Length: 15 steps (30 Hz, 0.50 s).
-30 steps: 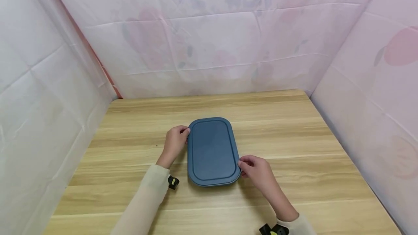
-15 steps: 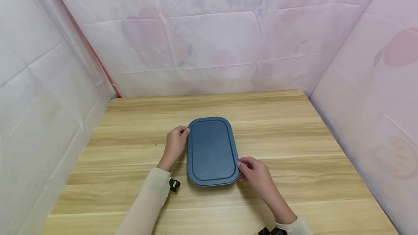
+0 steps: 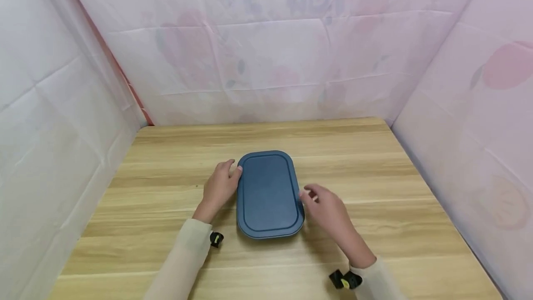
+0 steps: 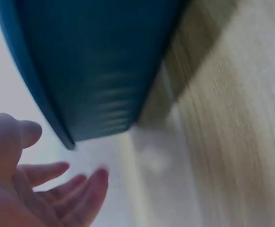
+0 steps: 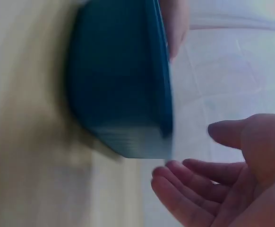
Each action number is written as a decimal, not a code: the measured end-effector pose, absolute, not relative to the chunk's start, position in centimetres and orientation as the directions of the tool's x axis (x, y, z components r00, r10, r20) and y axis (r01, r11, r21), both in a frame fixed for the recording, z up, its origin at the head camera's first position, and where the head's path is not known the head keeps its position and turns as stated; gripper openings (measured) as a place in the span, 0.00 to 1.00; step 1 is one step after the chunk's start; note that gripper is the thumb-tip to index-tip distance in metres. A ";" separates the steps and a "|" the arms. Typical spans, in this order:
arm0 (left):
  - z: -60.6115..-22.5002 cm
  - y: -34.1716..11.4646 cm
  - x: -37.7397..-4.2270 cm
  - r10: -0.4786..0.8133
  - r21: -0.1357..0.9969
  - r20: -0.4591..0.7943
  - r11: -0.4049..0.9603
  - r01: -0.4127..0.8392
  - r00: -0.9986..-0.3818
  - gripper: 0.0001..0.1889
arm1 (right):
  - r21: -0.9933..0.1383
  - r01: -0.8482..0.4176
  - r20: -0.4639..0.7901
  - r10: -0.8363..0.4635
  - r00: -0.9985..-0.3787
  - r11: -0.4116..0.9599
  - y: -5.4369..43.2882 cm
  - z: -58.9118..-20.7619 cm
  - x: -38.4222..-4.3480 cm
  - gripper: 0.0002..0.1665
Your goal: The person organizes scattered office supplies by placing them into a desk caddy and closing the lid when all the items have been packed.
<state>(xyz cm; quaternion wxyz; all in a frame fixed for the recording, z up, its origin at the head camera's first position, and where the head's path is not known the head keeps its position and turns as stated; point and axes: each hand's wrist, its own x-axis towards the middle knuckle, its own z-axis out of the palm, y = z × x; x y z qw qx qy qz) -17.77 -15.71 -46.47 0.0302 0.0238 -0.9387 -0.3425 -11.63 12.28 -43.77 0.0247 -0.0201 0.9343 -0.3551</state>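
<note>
A dark blue rectangular box with a rounded lid (image 3: 270,193) lies on the wooden table, its long side pointing away from me. My left hand (image 3: 218,188) is by the far part of its left side, thumb close to the lid's rim. In the left wrist view, that hand's fingers (image 4: 91,194) are spread and apart from the box wall (image 4: 95,71). My right hand (image 3: 329,209) hovers at the right side, loosely bent and holding nothing. The right wrist view shows its thumb (image 5: 227,133) parted from the fingers, a gap away from the rim. The box's contents are hidden.
The light wooden table (image 3: 187,263) reaches to patterned cloth walls (image 3: 266,59) at the back and both sides. Small black devices (image 3: 216,239) are worn at both wrists, beside the cream sleeves.
Both hands have let go of the lid's rim and their fingers have opened. The right hand has moved slightly away from me along the side. The box has stayed almost in place.
</note>
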 end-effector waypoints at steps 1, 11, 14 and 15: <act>-46.0 -15.5 -17.2 -0.057 0.611 0.068 0.792 -0.004 -0.996 0.28 | -0.638 -0.053 -0.002 -0.071 -0.997 0.768 12.1 -43.5 -12.3 0.26; -45.5 -10.9 -8.8 0.213 0.289 0.291 0.910 0.298 -0.933 0.29 | -0.387 -0.252 0.036 -0.259 -0.965 0.887 8.6 -43.6 -19.7 0.39; -46.3 -10.2 -7.8 0.254 0.286 0.241 0.904 0.318 -0.937 0.31 | -0.323 -0.272 0.006 -0.286 -0.958 0.906 7.9 -43.9 -20.7 0.40; -46.6 -10.1 -7.6 0.259 0.294 0.223 0.901 0.318 -0.940 0.31 | -0.305 -0.279 0.005 -0.291 -0.957 0.911 7.7 -44.0 -20.8 0.40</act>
